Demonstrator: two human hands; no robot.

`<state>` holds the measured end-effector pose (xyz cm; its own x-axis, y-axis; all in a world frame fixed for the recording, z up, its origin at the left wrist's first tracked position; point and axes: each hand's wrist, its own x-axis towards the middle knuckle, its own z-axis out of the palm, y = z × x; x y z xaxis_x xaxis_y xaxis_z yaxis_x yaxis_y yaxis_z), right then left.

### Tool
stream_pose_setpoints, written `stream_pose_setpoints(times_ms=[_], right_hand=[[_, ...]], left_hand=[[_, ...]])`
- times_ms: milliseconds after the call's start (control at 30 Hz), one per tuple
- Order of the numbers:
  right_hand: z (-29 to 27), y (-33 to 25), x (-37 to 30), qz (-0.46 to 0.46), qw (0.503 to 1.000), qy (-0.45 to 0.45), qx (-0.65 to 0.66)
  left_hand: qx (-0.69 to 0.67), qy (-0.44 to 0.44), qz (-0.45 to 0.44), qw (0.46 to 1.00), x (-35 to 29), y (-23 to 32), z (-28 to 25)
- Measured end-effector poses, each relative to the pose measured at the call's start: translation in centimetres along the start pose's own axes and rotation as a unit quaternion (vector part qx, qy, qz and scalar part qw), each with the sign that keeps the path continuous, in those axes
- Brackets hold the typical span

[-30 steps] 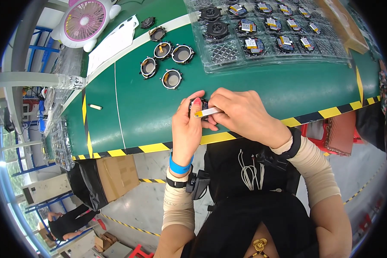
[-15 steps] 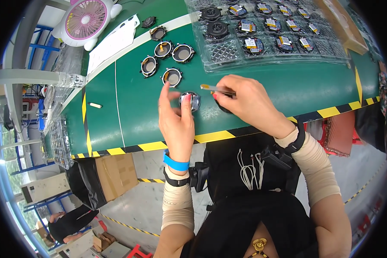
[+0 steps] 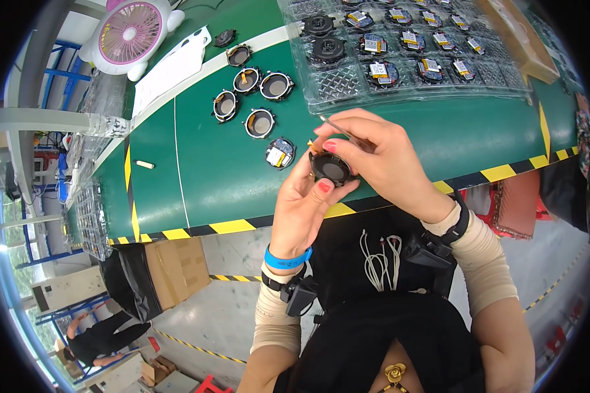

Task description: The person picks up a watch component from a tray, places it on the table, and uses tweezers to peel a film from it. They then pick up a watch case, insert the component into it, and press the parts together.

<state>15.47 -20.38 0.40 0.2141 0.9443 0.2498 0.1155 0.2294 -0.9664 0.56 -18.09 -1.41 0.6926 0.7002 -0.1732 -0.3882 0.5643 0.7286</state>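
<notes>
My left hand (image 3: 299, 208) is closed around the rim of a round black watch case (image 3: 332, 169), held just above the green bench near its front edge. An orange flex cable (image 3: 312, 147) sticks up at the case's upper left. My right hand (image 3: 392, 160) grips slim metal tweezers (image 3: 346, 132) slanting up to the left, while its thumb and fingers also touch the case's upper side. Left of the case, a round watch circuit module (image 3: 280, 153) with a silver-and-yellow battery lies on the bench. Beyond it sits an open watch case ring (image 3: 259, 123).
More watch case rings (image 3: 276, 86) lie behind. At the back right, a clear plastic tray (image 3: 338, 99) bears several battery modules and black round parts. A fan (image 3: 130, 33) and white sheet (image 3: 170, 71) are at back left. Striped tape (image 3: 233, 224) marks the front edge.
My left hand has left the circuit module, moved right and taken hold of the black watch case. My right hand has come slightly lower with the tweezers, now touching the case.
</notes>
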Motion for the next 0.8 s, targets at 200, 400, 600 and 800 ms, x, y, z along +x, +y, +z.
stream_pose_setpoints(times_ms=[200, 400, 600, 800], right_hand=[[-0.8, 0.4, -0.7, -0.053, 0.994, 0.004, -0.094], [-1.4, 1.0, -0.8, -0.043, 0.991, -0.038, -0.12], [-1.0, 0.8, -0.7, -0.068, 0.986, -0.028, -0.148], [-1.4, 1.3, -0.6, -0.164, 0.951, -0.046, -0.258]], left_hand=[[-0.07, -0.009, 0.048, 0.996, 0.2, -0.1, -1.0], [-0.073, -0.002, 0.071, 0.995, 0.2, -0.3, -1.0], [-0.033, -0.01, 0.082, 0.996, 0.0, -0.1, -0.1], [0.009, -0.017, 0.06, 0.998, 0.0, -0.4, -0.1]])
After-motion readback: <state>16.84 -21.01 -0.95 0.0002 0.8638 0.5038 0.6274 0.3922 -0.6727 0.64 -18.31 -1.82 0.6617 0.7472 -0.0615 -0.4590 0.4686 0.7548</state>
